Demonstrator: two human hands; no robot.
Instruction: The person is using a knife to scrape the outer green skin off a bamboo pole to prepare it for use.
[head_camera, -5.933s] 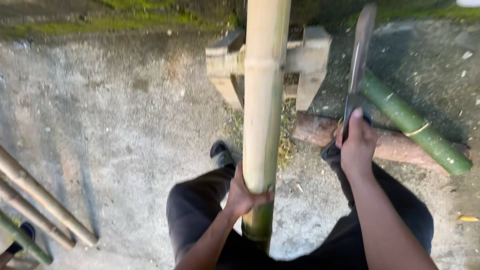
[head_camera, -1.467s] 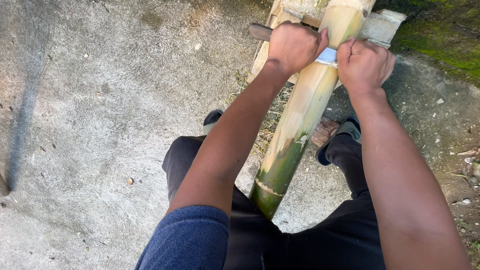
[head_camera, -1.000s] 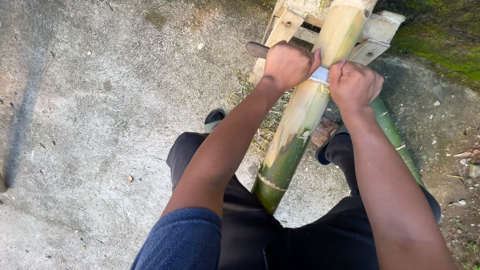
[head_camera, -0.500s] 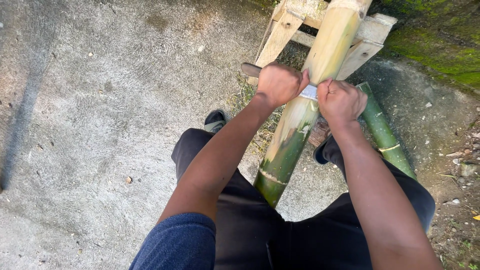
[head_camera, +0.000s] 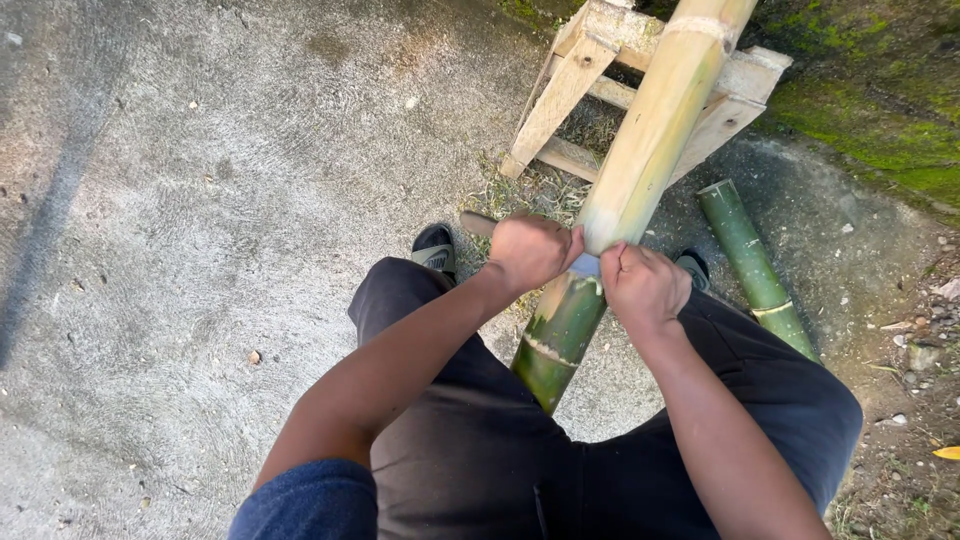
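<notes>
Head view: left hand (head_camera: 532, 250) and right hand (head_camera: 643, 285), fingers clenched, grip a blade (head_camera: 585, 265) across the bamboo pole (head_camera: 650, 140).

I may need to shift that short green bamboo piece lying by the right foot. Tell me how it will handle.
The green bamboo piece looks stiff. Being round and lying on sloping concrete, it would probably roll if nudged sideways. Its open end suggests it is hollow, so likely light for its size.

No packages, labels, signs or screens in view.
</notes>
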